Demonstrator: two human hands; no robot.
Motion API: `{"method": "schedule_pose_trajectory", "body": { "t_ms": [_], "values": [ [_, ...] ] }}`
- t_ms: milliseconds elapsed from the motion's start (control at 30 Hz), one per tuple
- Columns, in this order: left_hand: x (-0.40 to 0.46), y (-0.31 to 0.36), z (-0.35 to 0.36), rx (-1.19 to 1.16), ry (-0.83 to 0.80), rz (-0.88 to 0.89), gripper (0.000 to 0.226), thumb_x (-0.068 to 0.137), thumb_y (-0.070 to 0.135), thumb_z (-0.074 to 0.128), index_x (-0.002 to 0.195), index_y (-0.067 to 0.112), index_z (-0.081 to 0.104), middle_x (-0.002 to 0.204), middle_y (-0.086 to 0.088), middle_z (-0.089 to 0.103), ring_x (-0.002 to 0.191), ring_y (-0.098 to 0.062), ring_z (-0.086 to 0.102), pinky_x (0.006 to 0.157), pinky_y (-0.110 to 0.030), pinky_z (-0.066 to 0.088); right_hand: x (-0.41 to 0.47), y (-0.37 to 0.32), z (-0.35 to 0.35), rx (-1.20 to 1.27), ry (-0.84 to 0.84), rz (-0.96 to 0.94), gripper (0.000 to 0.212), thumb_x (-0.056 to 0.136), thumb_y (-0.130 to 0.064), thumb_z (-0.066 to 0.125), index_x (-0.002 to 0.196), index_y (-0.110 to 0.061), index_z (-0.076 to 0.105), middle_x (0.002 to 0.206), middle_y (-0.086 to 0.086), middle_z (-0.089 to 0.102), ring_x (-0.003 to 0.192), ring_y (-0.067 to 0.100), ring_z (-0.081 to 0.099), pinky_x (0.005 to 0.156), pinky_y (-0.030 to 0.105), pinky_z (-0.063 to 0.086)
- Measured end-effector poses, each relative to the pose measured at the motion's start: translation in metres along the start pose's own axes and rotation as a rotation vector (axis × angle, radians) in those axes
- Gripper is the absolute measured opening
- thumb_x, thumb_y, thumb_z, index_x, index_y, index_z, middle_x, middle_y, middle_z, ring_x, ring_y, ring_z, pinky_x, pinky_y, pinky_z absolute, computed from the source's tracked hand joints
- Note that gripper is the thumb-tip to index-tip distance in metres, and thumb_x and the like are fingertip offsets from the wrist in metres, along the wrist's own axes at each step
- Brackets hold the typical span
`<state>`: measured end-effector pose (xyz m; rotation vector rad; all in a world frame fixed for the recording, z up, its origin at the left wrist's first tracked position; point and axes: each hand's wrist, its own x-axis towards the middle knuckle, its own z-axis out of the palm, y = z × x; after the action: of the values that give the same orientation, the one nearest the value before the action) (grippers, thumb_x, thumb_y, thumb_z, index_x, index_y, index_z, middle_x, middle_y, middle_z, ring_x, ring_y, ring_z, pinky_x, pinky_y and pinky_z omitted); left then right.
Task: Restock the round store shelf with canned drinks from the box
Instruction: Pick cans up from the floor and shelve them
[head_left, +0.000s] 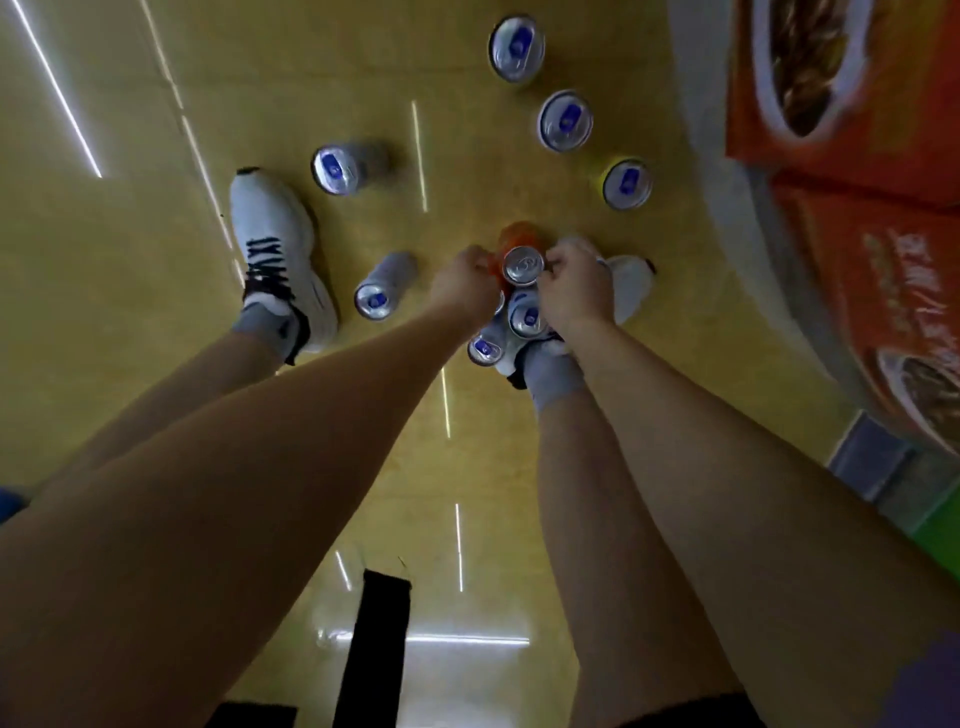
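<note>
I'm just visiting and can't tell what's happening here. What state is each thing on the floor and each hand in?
Orange can: upright, held between both hands.
Left hand: fingers curled on the orange can.
Right hand: fingers curled on the orange can.
Cans at the feet: clustered, tops up.
Loose cans: scattered over the floor, unopened.
Left shoe: flat on the floor.

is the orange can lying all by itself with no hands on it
No, the left hand and the right hand both grip the orange can from either side, above the floor.
</note>
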<state>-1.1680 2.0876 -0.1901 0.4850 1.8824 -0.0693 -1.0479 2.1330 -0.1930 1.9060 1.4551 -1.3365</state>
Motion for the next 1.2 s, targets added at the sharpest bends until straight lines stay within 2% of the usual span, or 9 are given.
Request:
{"method": "schedule_pose_trajectory", "body": {
  "t_ms": [100, 300, 400, 600, 833, 933, 1000, 1100, 1200],
  "values": [
    [0.021, 0.004, 0.018, 0.048, -0.020, -0.006, 0.033, 0.095, 0.019, 0.044, 0.127, 0.015, 0.055, 0.117, -0.015, 0.065, 0.107, -0.033, 0.061, 0.085, -0.033, 0.047, 0.023, 0.004, 0.006, -0.131, -0.025, -0.040, 0.037, 0.095, -0.009, 0.048, 0.131, -0.012, 0.057, 0.131, 0.010, 0.059, 0.123, 0.028, 0.052, 0.098, 0.034, 0.039],
    [0.047, 0.008, 0.036, 0.165, -0.046, -0.067, 0.038, 0.096, 0.027, 0.046, 0.134, 0.028, 0.050, 0.123, -0.007, 0.064, 0.117, -0.031, 0.057, 0.097, -0.039, 0.039, 0.046, -0.001, 0.023, -0.324, -0.157, -0.043, 0.039, 0.097, -0.004, 0.044, 0.136, -0.005, 0.043, 0.132, 0.019, 0.056, 0.121, 0.034, 0.053, 0.088, 0.037, 0.044],
    [0.048, 0.008, 0.036, 0.114, 0.002, -0.096, 0.038, 0.092, 0.028, 0.052, 0.129, 0.033, 0.056, 0.120, -0.002, 0.066, 0.117, -0.027, 0.057, 0.104, -0.042, 0.037, 0.052, -0.003, 0.023, -0.337, -0.146, -0.049, 0.034, 0.095, -0.001, 0.042, 0.128, -0.004, 0.051, 0.128, 0.020, 0.057, 0.117, 0.035, 0.054, 0.082, 0.037, 0.041],
    [0.021, 0.022, 0.010, -0.009, 0.005, -0.042, 0.040, 0.090, 0.018, 0.055, 0.128, 0.025, 0.061, 0.113, -0.007, 0.070, 0.103, -0.025, 0.065, 0.070, -0.026, 0.044, 0.022, -0.017, -0.001, -0.325, -0.087, -0.069, 0.026, 0.096, -0.004, 0.045, 0.118, -0.004, 0.059, 0.122, 0.017, 0.057, 0.111, 0.033, 0.057, 0.071, 0.030, 0.033],
    [-0.065, 0.059, -0.084, 0.051, -0.012, 0.122, 0.032, 0.088, 0.016, 0.057, 0.119, 0.020, 0.067, 0.097, -0.006, 0.069, 0.091, -0.022, 0.064, 0.069, -0.025, 0.039, -0.060, -0.086, -0.065, -0.092, -0.091, -0.027, 0.016, 0.093, -0.018, 0.056, 0.101, -0.009, 0.067, 0.098, 0.011, 0.067, 0.077, 0.025, 0.059, 0.057, 0.027, 0.036],
    [-0.125, 0.082, -0.143, 0.107, -0.048, 0.235, 0.032, 0.086, 0.020, 0.062, 0.117, 0.018, 0.066, 0.093, -0.008, 0.066, 0.091, -0.025, 0.062, 0.070, -0.025, 0.038, -0.116, -0.132, -0.107, 0.013, -0.087, -0.017, 0.014, 0.090, -0.019, 0.059, 0.093, -0.009, 0.068, 0.090, 0.011, 0.070, 0.075, 0.027, 0.066, 0.058, 0.034, 0.053],
    [-0.166, 0.096, -0.185, 0.171, -0.075, 0.316, 0.032, 0.084, 0.020, 0.064, 0.116, 0.018, 0.065, 0.094, -0.010, 0.067, 0.097, -0.028, 0.064, 0.070, -0.023, 0.038, -0.161, -0.165, -0.141, 0.084, -0.086, -0.032, 0.011, 0.090, -0.014, 0.058, 0.088, -0.007, 0.065, 0.077, 0.012, 0.067, 0.062, 0.018, 0.070, 0.051, 0.026, 0.054],
    [-0.229, 0.116, -0.248, 0.338, -0.084, 0.443, 0.052, 0.079, 0.017, 0.066, 0.130, 0.018, 0.055, 0.113, -0.013, 0.067, 0.106, -0.030, 0.062, 0.080, -0.029, 0.048, -0.237, -0.210, -0.191, 0.172, -0.140, -0.070, 0.010, 0.092, -0.005, 0.053, 0.086, -0.009, 0.059, 0.061, 0.007, 0.060, 0.030, 0.006, 0.055, 0.031, 0.014, 0.037],
    [-0.292, 0.141, -0.307, 0.520, -0.089, 0.567, 0.080, 0.071, 0.011, 0.074, 0.143, 0.018, 0.038, 0.123, -0.019, 0.054, 0.110, -0.037, 0.059, 0.090, -0.039, 0.050, -0.296, -0.249, -0.238, 0.222, -0.157, -0.083, 0.017, 0.093, -0.006, 0.054, 0.103, 0.004, 0.063, 0.076, 0.022, 0.071, 0.050, 0.024, 0.068, 0.039, 0.023, 0.047]
  ]
}}
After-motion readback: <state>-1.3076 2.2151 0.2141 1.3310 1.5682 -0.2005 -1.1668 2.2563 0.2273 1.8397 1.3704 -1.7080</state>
